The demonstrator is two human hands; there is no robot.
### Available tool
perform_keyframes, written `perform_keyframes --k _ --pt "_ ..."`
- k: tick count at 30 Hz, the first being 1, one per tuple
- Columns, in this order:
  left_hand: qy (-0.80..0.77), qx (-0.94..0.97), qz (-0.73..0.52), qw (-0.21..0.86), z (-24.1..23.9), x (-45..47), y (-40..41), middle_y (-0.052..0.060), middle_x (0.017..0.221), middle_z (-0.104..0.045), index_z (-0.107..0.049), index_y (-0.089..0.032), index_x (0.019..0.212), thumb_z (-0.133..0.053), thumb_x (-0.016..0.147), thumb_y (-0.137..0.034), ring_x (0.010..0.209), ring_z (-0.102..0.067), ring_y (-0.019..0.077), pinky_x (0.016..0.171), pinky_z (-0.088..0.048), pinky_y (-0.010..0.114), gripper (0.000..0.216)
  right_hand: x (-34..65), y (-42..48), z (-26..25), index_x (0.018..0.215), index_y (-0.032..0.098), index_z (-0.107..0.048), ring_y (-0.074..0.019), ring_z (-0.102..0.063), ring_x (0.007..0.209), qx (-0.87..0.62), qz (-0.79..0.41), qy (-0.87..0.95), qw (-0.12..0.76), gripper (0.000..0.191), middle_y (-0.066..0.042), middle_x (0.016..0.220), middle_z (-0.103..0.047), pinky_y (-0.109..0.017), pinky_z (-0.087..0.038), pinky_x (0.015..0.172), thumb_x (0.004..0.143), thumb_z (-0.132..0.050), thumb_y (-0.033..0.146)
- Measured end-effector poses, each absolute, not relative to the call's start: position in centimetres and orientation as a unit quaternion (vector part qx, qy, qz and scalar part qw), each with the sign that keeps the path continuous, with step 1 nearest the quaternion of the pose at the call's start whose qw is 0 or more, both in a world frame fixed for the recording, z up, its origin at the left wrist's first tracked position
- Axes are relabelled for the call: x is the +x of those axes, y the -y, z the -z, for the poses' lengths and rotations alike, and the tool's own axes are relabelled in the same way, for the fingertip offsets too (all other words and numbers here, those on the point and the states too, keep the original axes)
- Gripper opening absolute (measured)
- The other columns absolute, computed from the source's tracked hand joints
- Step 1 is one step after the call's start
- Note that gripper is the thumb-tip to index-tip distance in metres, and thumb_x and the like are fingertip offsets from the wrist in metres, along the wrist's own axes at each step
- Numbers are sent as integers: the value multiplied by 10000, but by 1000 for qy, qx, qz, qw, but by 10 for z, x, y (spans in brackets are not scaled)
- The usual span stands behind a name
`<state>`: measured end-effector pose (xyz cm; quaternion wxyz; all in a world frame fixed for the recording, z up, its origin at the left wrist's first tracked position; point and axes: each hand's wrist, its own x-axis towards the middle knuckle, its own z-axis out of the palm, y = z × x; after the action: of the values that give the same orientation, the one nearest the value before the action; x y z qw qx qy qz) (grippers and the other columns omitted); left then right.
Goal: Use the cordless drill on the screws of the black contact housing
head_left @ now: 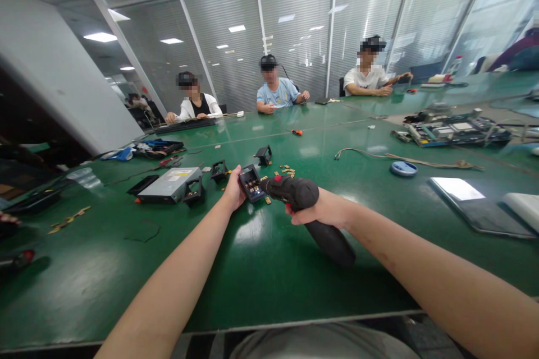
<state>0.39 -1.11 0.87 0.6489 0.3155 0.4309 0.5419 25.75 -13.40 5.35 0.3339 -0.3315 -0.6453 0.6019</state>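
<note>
My left hand (235, 190) is closed on the side of a small black plastic housing (257, 193), tilted up off the green table, with brass-coloured metal pieces inside it. My right hand (315, 208) grips a black cordless screwdriver (295, 190) with a red mark on top. Its tip points left into the housing; whether it touches a screw is too small to tell. Just beyond the housing lie several small brass pieces (287, 170) and another black housing (264, 155). More black housings (219, 170) stand to the left of my left hand.
A silver disc drive (170, 185) lies on the left of the table (236, 286). A blue round lid (403, 168), a cable (391, 156), a tablet (480, 207) and a circuit-board assembly (458, 128) are on the right. Several people sit across the far side.
</note>
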Motion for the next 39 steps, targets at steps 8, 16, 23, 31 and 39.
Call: perform_keyframes --k 8,16,23,31,39 --pt "-424 324 -539 652 -9 4 12 74 708 -747 -728 -173 1001 -458 1050 -505 671 -767 265 697 -623 367 430 257 135 -55 858 189 -652 -169 -574 750 -326 -609 642 333 359 22 782 -656 -299 -431 683 545 -810 113" --pt "-416 309 -539 664 -7 2 10 76 749 -772 -721 -182 1029 -543 1003 -519 686 -776 272 724 -636 384 382 258 134 -54 855 182 -650 -179 -586 768 -334 -601 646 332 360 14 796 -667 -311 -443 703 546 -825 125" --pt "-421 302 -541 662 -4 1 7 69 741 -764 -724 -178 1029 -547 995 -528 657 -762 259 719 -632 376 394 259 133 -53 831 180 -657 -174 -578 769 -334 -597 652 327 326 13 799 -663 -305 -431 698 555 -827 139" --pt "-427 320 -536 654 -5 2 8 60 684 -734 -732 -172 1026 -495 1023 -525 582 -724 249 646 -606 353 425 259 131 -52 821 182 -647 -170 -568 770 -323 -595 661 324 317 12 799 -651 -305 -434 701 561 -825 144" --pt "-427 305 -539 659 -5 1 7 58 689 -737 -733 -174 1011 -531 1003 -522 588 -723 252 641 -608 358 402 261 131 -52 862 184 -653 -177 -573 779 -327 -591 666 318 333 3 827 -658 -321 -437 718 577 -823 157"
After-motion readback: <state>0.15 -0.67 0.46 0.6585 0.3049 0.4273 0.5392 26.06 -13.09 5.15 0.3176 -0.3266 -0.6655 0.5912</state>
